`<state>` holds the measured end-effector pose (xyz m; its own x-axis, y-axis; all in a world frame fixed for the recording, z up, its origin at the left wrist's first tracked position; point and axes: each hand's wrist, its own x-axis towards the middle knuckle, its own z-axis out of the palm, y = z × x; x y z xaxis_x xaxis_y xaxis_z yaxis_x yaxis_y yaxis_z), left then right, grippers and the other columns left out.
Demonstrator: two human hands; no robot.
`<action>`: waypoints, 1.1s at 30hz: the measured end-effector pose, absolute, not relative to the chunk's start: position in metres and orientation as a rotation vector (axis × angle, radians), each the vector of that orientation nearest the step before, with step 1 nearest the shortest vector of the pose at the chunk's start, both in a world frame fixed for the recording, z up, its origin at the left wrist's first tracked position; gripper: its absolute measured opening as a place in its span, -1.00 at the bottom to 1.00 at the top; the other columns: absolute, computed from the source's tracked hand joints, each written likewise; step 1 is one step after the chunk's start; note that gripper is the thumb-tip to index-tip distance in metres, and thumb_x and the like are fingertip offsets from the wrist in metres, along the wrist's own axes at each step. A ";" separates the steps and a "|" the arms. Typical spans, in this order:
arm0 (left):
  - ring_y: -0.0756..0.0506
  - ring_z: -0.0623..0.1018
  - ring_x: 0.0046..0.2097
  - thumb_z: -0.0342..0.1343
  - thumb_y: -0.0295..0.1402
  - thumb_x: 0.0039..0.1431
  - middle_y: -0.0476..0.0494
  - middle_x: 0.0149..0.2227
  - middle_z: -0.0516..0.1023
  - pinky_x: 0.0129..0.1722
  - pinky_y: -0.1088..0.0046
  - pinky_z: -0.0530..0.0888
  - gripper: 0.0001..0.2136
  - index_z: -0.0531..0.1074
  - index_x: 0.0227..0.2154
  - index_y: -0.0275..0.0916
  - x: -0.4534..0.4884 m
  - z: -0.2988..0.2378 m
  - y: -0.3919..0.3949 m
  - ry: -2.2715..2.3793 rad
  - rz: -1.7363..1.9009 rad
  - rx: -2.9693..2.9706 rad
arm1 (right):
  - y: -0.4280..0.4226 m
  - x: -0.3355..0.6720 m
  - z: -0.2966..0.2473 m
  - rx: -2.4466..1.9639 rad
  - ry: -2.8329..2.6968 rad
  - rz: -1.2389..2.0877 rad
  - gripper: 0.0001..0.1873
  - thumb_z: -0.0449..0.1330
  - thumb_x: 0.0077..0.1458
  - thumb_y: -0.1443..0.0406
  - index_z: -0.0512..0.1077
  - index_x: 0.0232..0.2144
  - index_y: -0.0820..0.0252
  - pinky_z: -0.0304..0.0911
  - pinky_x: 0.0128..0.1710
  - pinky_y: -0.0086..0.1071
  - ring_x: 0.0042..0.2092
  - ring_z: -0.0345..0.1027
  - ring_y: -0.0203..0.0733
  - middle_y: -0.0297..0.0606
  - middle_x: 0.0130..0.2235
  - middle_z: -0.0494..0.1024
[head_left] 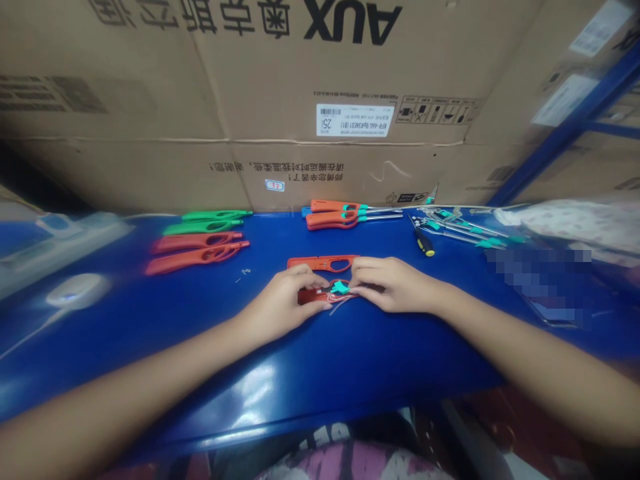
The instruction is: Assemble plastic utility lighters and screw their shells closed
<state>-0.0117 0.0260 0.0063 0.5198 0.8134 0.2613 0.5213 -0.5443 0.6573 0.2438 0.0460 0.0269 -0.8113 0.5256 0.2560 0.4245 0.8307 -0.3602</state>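
Observation:
My left hand (280, 300) grips the left part of an open red lighter casing half (311, 294), thumb at its near edge and fingers at its far edge. A teal trigger piece (341, 287) lies inside the casing, with dark and thin wire-like parts around it. At the casing's right end, my right hand (387, 283) is closed in a pinch; what sits between its fingertips is hidden. Just behind both hands rests another red-orange casing half (320, 263), its right end partly covered by my right hand. A thin wire or rod (341, 306) pokes out on the near side.
Back left lie green casings (207, 227) and red casings (197, 257). Assembled orange lighters (333, 217) are at back centre. A screwdriver (425, 243) lies beside several metal lighter tubes (463, 229). Small screws (245, 271) lie left. A large cardboard box (280, 100) stands behind the blue table (240, 387).

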 end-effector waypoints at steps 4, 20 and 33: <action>-0.10 0.59 -0.20 0.33 -0.35 0.12 -0.12 -0.22 0.58 -0.13 0.32 0.52 -0.78 0.58 -0.17 -0.24 -0.011 0.007 0.026 1.111 0.727 2.199 | 0.047 0.245 0.025 -0.687 -2.658 0.374 -0.83 0.09 0.31 0.32 0.45 -0.32 0.22 0.25 -0.31 -0.41 -0.30 0.35 -0.26 -0.24 -0.28 0.47; -0.08 0.57 -0.23 0.34 -0.40 0.10 -0.11 -0.26 0.57 -0.17 0.36 0.50 -0.81 0.58 -0.20 -0.26 -0.010 0.006 0.025 1.067 0.771 2.180 | 0.046 0.242 0.020 -0.669 -2.632 0.356 -0.83 0.12 0.29 0.30 0.46 -0.33 0.22 0.21 -0.35 -0.45 -0.34 0.32 -0.31 -0.28 -0.31 0.47; -0.07 0.58 -0.21 0.32 -0.34 0.13 -0.10 -0.22 0.60 -0.15 0.37 0.52 -0.79 0.55 -0.18 -0.26 -0.009 0.006 0.023 1.055 0.826 2.194 | 0.041 0.239 0.025 -0.640 -2.746 0.142 -0.78 0.07 0.32 0.33 0.51 -0.28 0.25 0.19 -0.36 -0.43 -0.36 0.34 -0.30 -0.23 -0.27 0.52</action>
<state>-0.0089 0.0230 0.0056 0.4999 0.8185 0.2830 0.4714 -0.5313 0.7039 0.2388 0.0406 0.0248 -0.8495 0.4457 0.2824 0.4142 0.8948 -0.1663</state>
